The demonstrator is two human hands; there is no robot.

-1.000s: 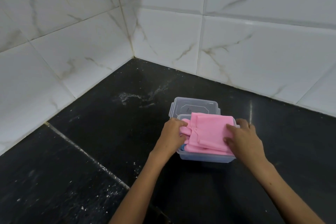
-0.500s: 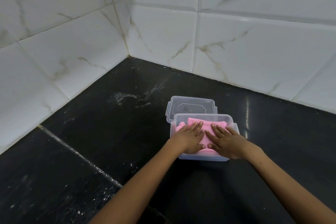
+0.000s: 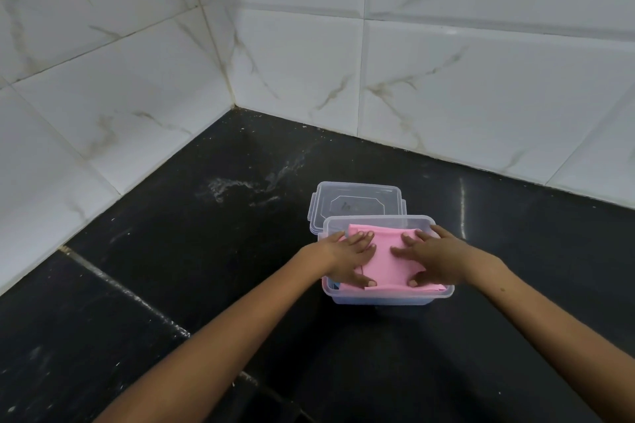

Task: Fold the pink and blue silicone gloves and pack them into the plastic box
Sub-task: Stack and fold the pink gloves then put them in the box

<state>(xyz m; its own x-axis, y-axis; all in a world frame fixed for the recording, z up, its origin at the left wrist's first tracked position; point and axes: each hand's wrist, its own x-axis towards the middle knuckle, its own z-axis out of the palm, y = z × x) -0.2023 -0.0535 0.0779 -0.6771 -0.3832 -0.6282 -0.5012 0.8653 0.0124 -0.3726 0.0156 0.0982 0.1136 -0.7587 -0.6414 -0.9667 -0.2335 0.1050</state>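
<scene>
A clear plastic box point(image 3: 378, 220) stands on the black counter. The folded pink glove point(image 3: 385, 261) lies in it on top, filling most of the opening. A sliver of the blue glove point(image 3: 336, 285) shows under it at the box's near left corner. My left hand point(image 3: 347, 259) presses flat on the pink glove's left side, fingers straight. On the glove's right side my right hand point(image 3: 434, 257) presses down the same way. The thumbs sit near the front rim.
The clear lid point(image 3: 355, 203) lies flat on the counter just behind the box. White marbled wall tiles point(image 3: 309, 62) close off the corner at the back and left. A white smear point(image 3: 233, 187) marks the black counter point(image 3: 171, 268) left of the lid.
The pink glove, held above the rim a second ago, now sits inside the box. Both hands went from gripping its sides to pressing flat on it, then spread slightly apart.
</scene>
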